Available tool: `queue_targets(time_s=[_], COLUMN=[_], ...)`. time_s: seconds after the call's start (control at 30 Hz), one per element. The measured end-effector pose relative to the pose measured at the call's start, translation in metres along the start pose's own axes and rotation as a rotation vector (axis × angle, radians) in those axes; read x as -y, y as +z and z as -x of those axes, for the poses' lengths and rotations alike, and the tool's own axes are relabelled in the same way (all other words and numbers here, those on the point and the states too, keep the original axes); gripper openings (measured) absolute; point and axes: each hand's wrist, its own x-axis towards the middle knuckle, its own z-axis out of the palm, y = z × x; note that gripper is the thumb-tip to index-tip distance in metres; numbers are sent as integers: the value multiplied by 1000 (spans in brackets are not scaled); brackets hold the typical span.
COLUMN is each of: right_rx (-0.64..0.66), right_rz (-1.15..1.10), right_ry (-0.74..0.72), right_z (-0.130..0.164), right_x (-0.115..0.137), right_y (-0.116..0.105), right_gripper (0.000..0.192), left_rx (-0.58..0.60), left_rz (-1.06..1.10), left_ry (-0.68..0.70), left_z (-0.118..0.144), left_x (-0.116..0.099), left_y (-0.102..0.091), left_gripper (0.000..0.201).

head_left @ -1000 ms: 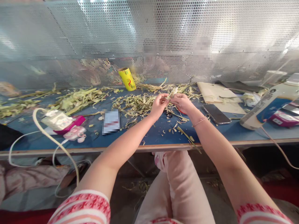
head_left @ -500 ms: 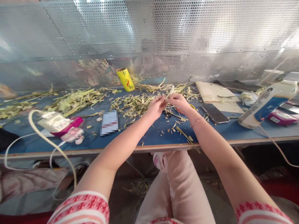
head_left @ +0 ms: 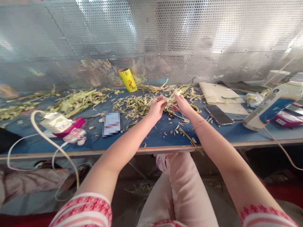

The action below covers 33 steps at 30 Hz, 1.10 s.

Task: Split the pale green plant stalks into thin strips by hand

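Head view: perforated metal screen (head_left: 71, 41) backs blue table (head_left: 153, 135) littered with fibrous leaf strips (head_left: 78, 101), glossy phone (head_left: 219, 114) right, left hand (head_left: 156, 108) and right hand (head_left: 181, 104) pinching a pale strip (head_left: 168, 100) mid-table.

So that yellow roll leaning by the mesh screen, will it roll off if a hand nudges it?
Probably. The yellow roll is a cylinder tilted against the perforated screen, so a nudge would likely tip it and let it roll. Its open hollow end suggests it is light. The leaf scraps close by might stop it.
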Motion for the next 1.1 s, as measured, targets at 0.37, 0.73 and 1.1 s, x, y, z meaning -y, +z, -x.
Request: queue_targets(time_s=[0.37,0.73,1.1], right_rx=[-66,-50,14], right_rz=[137,256,410], right_ry=[-212,-611,-726], right_z=[-6,-9,1], right_x=[-6,-13,-12], right_y=[0,2,10], right_gripper=[27,30,19], left_rx=[52,-17,-142], left_rz=[-209,-796,-578], left_ry=[83,406,187], left_z=[-4,-1,-13], left_x=[8,7,11], left_y=[-5,-9,-10], left_gripper=[15,22,19])
